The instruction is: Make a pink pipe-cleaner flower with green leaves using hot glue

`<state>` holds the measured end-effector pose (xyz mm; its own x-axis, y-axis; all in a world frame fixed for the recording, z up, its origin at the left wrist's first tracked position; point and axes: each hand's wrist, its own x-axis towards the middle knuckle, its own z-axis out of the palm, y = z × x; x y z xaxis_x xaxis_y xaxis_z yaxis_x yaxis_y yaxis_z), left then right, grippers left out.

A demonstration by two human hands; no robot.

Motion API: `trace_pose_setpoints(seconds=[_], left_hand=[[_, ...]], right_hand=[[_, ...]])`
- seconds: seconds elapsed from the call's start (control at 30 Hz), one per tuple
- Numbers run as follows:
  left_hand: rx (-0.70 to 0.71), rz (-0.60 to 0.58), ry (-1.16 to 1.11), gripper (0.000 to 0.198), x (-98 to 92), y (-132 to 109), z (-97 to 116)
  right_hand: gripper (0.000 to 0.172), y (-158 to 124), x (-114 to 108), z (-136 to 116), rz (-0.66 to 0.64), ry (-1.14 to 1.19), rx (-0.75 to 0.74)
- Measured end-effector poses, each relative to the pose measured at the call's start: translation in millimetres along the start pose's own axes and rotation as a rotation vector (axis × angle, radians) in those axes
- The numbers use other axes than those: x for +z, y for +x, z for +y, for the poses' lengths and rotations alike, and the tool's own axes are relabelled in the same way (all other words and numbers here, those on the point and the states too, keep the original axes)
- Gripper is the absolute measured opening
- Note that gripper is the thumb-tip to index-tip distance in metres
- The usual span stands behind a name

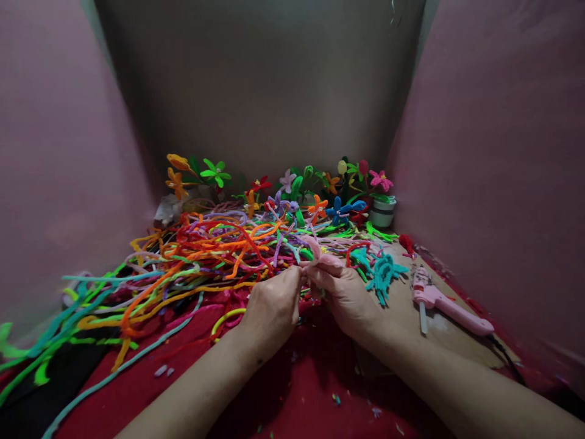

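Near the middle of the head view, my left hand (pixel 275 302) and my right hand (pixel 348 300) meet at the fingertips. Both pinch a pale pink pipe-cleaner piece (pixel 313 246), whose looped, petal-like parts stick up above the fingers. Where the fingers close, the lower part of the piece is hidden. Just behind my hands spreads a tangled heap of pipe cleaners (pixel 201 244) in orange, red, green, purple and other colours. A teal bundle of bent pipe cleaners (pixel 385 274) lies to the right of my right hand.
A pink hot glue gun (pixel 457 311) rests on a cardboard sheet (pixel 411 347) at the right, its cord trailing off. Along the back wall stand several pipe-cleaner flowers (pixel 338 210) and a small pot (pixel 382 212). Scraps dot the red cloth (pixel 274 390). Pink panels (pixel 503 183) flank both sides.
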<state>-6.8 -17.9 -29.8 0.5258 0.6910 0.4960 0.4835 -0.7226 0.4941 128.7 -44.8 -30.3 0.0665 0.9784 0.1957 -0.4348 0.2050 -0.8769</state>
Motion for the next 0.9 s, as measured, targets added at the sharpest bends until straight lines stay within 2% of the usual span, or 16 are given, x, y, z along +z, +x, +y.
trace_pose_setpoints(seconds=[0.07,0.17,0.3,0.43,0.67,0.83,0.9], left_hand=[[-0.055,0.021,-0.077,0.016,-1.4,1.6,1.7],[-0.21,0.016,-0.343,0.022,-7.1,7.6,8.5],[-0.41,-0.08,-0.801,0.024,-13.3,12.8,17.6],[-0.559,-0.16,-1.061,0.021,-15.9,11.7,21.1],[-0.555,-0.282,-1.309,0.02,-16.3,8.5,13.6],[-0.564,-0.382,-1.444,0.017,-16.5,8.7,6.1],[-0.567,-0.42,-1.465,0.016,-16.5,9.0,4.3]], right_hand=[[0.008,-0.5,-0.6,-0.1,-0.046,-0.015,-0.018],[0.016,-1.2,-1.4,-0.7,-0.123,-0.016,-0.026],[0.009,-1.5,-2.3,-0.8,-0.12,-0.085,-0.06],[0.014,0.1,-4.1,1.3,-0.152,-0.111,-0.036],[0.009,3.7,-4.8,3.6,-0.155,0.057,-0.018],[0.016,3.0,-1.0,1.0,-0.174,0.089,0.026],[0.013,2.2,1.1,-0.3,-0.18,0.093,0.004]])
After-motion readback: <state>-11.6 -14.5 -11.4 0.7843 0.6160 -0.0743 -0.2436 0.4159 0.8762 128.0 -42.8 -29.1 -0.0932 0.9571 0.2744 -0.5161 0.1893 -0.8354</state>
